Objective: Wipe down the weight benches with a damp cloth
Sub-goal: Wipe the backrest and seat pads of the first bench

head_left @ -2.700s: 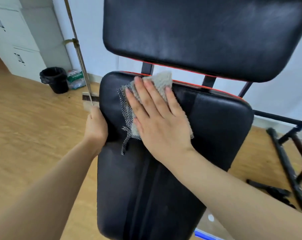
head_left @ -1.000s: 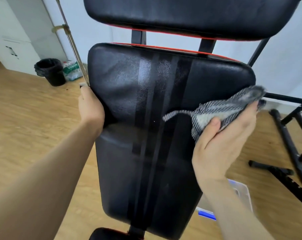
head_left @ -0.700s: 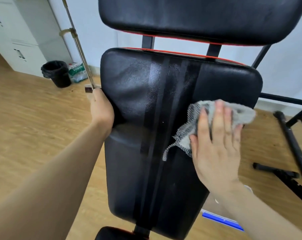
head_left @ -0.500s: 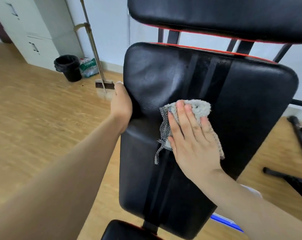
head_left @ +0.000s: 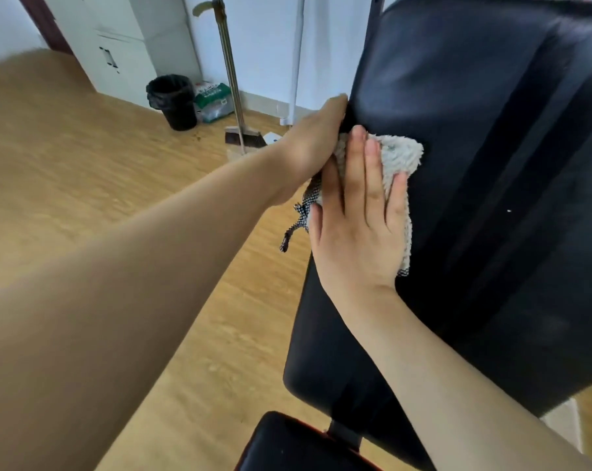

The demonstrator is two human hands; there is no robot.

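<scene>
Flat and straight-fingered, the right hand (head_left: 359,226) presses the cloth (head_left: 398,158) against the pad (head_left: 491,164), clenching nothing. The cloth lies on the pad's left part, close to the edge. Its grey fleecy end shows past the fingertips toward one o'clock, and a checked corner hangs off the pad's edge at eight o'clock of the hand.

Touching that hand at eleven o'clock, the left hand (head_left: 316,137) grips the pad's left edge, its fingers curled behind it and out of sight.

The black pad stands tilted and fills the right half of the view. Below it, at six o'clock, is a corner of the seat (head_left: 287,443).

On the wooden floor (head_left: 83,164) toward ten o'clock, a broom (head_left: 233,79) leans on the wall. Farther left stands a black bin (head_left: 173,100) with a green-and-white bag (head_left: 214,100) just beside it. A white cabinet (head_left: 117,39) stands beyond them.
</scene>
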